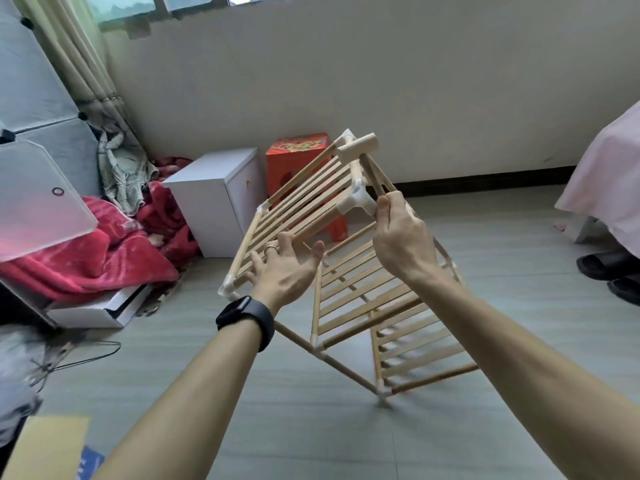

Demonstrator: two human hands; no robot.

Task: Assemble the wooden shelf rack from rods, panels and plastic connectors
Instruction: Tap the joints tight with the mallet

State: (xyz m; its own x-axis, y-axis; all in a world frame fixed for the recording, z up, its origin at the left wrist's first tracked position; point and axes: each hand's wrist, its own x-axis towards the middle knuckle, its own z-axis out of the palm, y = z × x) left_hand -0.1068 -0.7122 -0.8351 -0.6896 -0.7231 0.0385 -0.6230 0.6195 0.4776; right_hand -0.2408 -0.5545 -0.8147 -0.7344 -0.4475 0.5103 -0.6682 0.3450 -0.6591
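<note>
My rack (363,299) stands tipped on the floor (311,427), balanced on one corner connector (381,389). Its long axis slants from there up and left to the top panel (301,202). My left hand (280,268) lies spread against that panel. My right hand (398,237) has a pinching grip on a wooden shaft (374,178). If that corner skids (the floor looks smooth), I'd expect the rods to pull from their sockets.
</note>
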